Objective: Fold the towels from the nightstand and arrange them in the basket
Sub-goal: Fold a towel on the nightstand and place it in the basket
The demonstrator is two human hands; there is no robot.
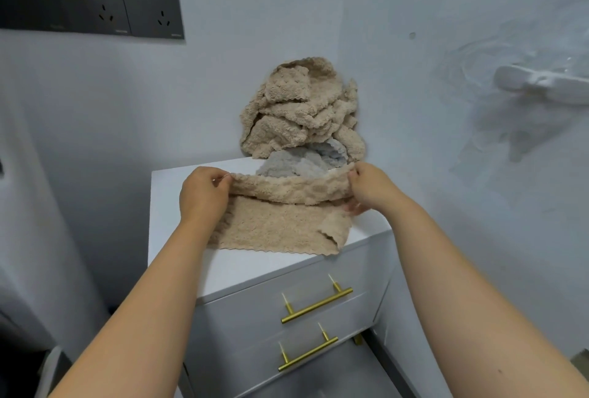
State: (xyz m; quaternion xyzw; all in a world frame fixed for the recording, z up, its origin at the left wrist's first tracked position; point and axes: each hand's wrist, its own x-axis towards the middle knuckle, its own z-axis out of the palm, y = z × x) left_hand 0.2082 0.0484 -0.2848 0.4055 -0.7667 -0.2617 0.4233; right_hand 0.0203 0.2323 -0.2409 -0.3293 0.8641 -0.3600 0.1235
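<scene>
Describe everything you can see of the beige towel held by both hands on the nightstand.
The beige towel is fluffy, bumpy-textured cloth with scalloped edges. It lies spread on the white nightstand, its far edge raised into a fold. The left hand pinches that fold's left end, the right hand its right end. Its near right corner is rumpled.

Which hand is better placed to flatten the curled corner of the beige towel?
Right. The right hand holds the towel just behind the curled corner; the left hand holds the opposite end.
</scene>
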